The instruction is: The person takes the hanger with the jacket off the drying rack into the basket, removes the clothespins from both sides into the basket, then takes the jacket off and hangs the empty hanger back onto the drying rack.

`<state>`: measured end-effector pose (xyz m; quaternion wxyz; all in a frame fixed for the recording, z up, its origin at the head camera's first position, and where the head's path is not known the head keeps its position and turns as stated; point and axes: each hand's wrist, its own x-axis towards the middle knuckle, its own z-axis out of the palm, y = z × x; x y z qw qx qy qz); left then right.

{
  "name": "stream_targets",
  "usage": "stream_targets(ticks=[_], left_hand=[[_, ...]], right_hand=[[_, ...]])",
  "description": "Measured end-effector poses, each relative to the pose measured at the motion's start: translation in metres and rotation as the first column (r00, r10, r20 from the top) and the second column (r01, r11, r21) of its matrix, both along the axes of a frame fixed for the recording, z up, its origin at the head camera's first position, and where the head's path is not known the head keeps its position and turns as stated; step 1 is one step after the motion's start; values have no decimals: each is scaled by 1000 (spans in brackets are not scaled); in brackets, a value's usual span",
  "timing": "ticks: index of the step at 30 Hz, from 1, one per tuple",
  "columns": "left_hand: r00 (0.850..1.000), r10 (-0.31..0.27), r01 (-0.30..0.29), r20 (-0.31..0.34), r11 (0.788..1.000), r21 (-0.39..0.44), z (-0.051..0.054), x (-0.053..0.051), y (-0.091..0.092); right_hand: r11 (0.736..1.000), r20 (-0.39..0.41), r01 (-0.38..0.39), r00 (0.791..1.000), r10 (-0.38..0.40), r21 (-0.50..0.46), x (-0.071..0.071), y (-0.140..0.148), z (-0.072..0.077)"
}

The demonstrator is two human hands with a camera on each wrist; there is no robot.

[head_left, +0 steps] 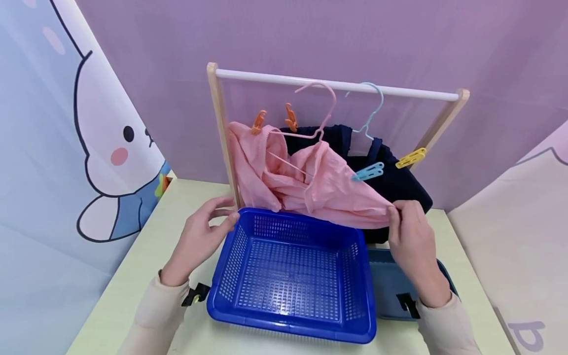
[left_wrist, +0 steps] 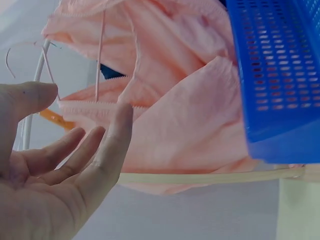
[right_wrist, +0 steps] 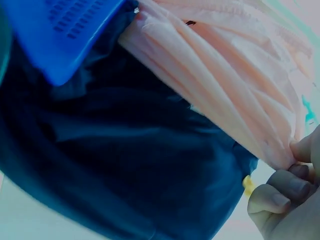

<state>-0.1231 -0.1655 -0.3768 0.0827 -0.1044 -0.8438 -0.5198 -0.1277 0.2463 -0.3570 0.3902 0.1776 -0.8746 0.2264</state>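
A pink garment (head_left: 337,192) hangs on a pink hanger (head_left: 328,116) from the white rod, an orange clip (head_left: 259,122) at its left shoulder. My right hand (head_left: 412,241) pinches the garment's right end between thumb and fingers and holds it stretched out to the right; the right wrist view shows this pinch on the pink cloth (right_wrist: 220,85). My left hand (head_left: 199,236) is beside the blue basket's upper left corner, fingers spread and gently bent. In the left wrist view the left hand (left_wrist: 65,175) holds nothing, in front of the pink cloth (left_wrist: 185,115).
The blue basket (head_left: 290,328) stands in front of the rack. Behind the pink garment hangs dark clothing (head_left: 395,190) on a light blue hanger (head_left: 374,111). A blue clip (head_left: 368,171), a yellow clip (head_left: 411,158) and another orange clip (head_left: 291,117) are there. A teal tray (head_left: 386,291) lies right.
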Motion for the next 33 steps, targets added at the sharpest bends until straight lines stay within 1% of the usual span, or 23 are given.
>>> stream_targets(ticks=[2,4,7,9,11,14,17,19,21,22,24,25,27,28,30,33], left_hand=[[999,8,-8,-35,1000,-8,4,-4,0],[997,20,-22,-80,1000,-19,10,-8,-1],[984,50,-58,-169,997,-43,18,-15,0],[969,73,-87,-236,995,-50,23,-21,0],[948,97,-119,-304,991,-55,27,-29,-1],[915,122,-156,-384,986,-60,34,-41,-2],[889,118,-173,-443,981,-86,39,-55,-4],[877,102,-176,-469,977,-117,42,-63,-4],[873,82,-177,-481,972,-155,43,-69,-4],[873,74,-178,-481,968,-176,44,-72,-4],[881,66,-185,-468,959,-214,43,-73,-5],[887,65,-189,-457,954,-232,42,-73,-6],[897,65,-199,-438,942,-269,41,-71,-9],[898,64,-205,-434,936,-286,40,-69,-11],[896,59,-213,-439,926,-310,40,-64,-15],[892,41,-208,-450,921,-330,40,-54,-20]], right_hand=[[1000,4,-1,1000,1,17,3,7,-3],[1000,-9,-6,1000,6,23,6,12,-5],[1000,-36,-16,999,17,27,8,19,-10],[1000,-53,-23,998,24,22,10,22,-13],[999,-66,-30,997,32,22,10,25,-16],[999,-82,-40,996,42,30,11,30,-18],[998,-101,-47,994,51,42,12,34,-19],[997,-114,-52,992,57,50,13,36,-20],[997,-121,-60,990,66,56,13,37,-20],[996,-123,-66,990,72,60,13,37,-20],[995,-128,-76,988,84,65,13,37,-20],[994,-130,-82,987,90,70,12,36,-20],[993,-130,-90,986,100,79,12,36,-19],[992,-129,-93,986,103,83,12,35,-18],[991,-127,-97,986,108,89,13,35,-16],[991,-111,-94,988,104,93,18,34,-12]])
